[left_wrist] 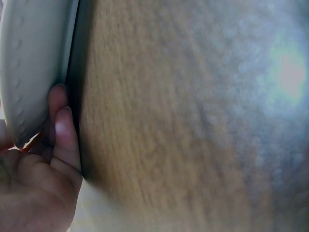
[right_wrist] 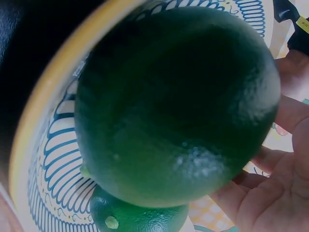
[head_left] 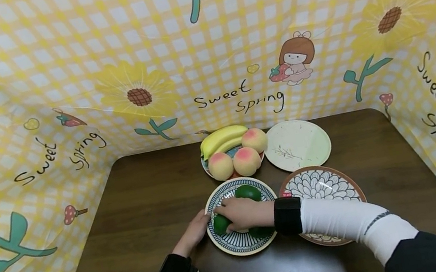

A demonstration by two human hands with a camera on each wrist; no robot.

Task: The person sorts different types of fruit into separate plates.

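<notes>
A blue-and-white patterned plate (head_left: 242,247) with a yellowish rim holds several dark green avocados. My right hand (head_left: 245,213) reaches over it and grips the left avocado (head_left: 221,224) between curled fingers and thumb. Another avocado (head_left: 248,192) lies toward the plate's far side, and one (head_left: 261,232) shows partly beneath my right wrist. In the right wrist view, a big avocado (right_wrist: 178,106) fills the middle beside my fingers. At the plate's left rim, my left hand (head_left: 196,231) holds the edge; the left wrist view shows its fingers against the pale outer wall (left_wrist: 36,63).
Behind stands a plate with bananas (head_left: 225,139) and peaches (head_left: 247,161). A pale oval plate (head_left: 306,142) lies to its right. A brown-rimmed plate with a petal pattern (head_left: 318,181) is under my right forearm. Yellow checked cloth (head_left: 183,40) surrounds the dark wooden table (head_left: 142,203).
</notes>
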